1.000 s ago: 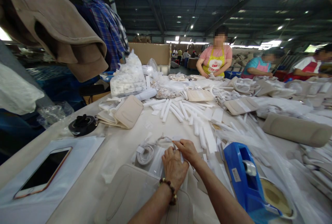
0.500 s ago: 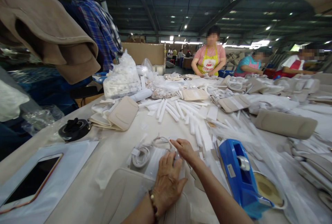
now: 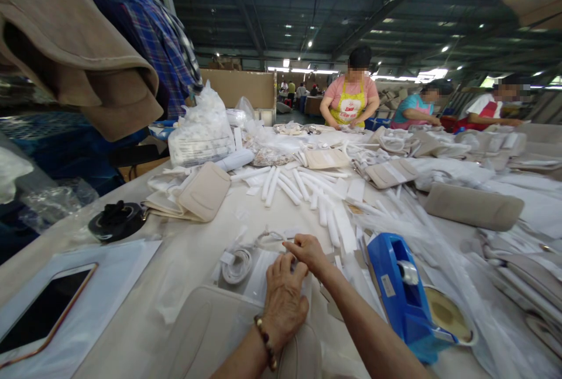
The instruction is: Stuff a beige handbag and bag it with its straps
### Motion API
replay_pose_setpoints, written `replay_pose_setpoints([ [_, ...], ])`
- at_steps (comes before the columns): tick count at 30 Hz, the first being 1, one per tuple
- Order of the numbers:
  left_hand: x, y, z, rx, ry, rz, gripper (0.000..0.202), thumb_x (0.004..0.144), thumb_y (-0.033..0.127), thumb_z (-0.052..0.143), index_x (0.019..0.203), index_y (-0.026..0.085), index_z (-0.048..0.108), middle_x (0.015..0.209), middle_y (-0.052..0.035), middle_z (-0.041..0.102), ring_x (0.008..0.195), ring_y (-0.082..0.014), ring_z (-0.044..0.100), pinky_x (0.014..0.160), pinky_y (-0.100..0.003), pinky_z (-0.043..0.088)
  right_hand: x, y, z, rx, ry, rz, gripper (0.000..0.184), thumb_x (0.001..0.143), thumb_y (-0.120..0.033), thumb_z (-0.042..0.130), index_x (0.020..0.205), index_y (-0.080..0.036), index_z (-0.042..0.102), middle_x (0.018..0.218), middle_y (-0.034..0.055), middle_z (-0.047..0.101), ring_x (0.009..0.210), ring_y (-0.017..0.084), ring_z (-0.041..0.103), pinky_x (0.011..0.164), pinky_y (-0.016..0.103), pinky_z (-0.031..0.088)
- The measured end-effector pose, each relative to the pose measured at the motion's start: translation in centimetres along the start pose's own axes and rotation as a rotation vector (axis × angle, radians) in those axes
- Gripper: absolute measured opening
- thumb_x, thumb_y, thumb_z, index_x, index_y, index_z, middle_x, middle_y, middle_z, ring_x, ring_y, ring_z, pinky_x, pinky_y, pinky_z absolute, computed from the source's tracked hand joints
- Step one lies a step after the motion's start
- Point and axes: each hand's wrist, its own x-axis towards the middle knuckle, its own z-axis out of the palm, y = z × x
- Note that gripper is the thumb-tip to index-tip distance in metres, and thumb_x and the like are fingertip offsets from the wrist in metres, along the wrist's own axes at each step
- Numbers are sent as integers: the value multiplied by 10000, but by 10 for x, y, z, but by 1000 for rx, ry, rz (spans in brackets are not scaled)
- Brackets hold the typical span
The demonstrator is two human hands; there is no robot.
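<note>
A beige bag (image 3: 211,320), made of smooth panels, lies in front of me with clear plastic about its upper part. My left hand (image 3: 285,291), wearing a beaded bracelet, rests on it, fingers bent and closed over something hidden beneath them. Just beyond, my right hand (image 3: 309,253) is closed, its thumb and index finger drawn together beside the left fingertips; what they pinch does not show. A thin beige cord loop (image 3: 268,237) lies near the right fingertips. Left of my hands are a rolled beige strap (image 3: 237,266) and a white strip (image 3: 263,276).
A blue tape dispenser (image 3: 401,291) stands close to my right forearm. White rolls of padding (image 3: 298,185) lie beyond my hands. A phone (image 3: 46,308) and a black tape roll (image 3: 117,221) are at left. Several people work across the table, one in a yellow apron (image 3: 350,102).
My left fingers have bent and drawn in beside the right hand. My right fingers have folded closer together. The view has shifted slightly; the bag stays in place.
</note>
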Motion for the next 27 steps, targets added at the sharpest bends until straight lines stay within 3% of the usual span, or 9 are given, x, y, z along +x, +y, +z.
replay_pose_setpoints([
  [20, -6, -4, 5, 63, -34, -3, 423, 662, 102, 457, 1045, 236, 576, 1276, -95, 430, 1217, -270, 329, 1004, -445, 279, 7, 12, 14, 64, 66, -15, 410, 855, -422, 565, 548, -172, 458, 501, -84, 415, 499, 79, 439, 559, 237, 392],
  [27, -8, -10, 15, 63, -10, 2, 439, 673, 106, 471, 1067, 265, 582, 1291, -88, 451, 1230, -278, 337, 1011, -486, 266, 8, 17, 22, 67, 105, -18, 393, 863, -398, 570, 566, -157, 478, 514, -84, 431, 489, 68, 451, 525, 220, 404],
])
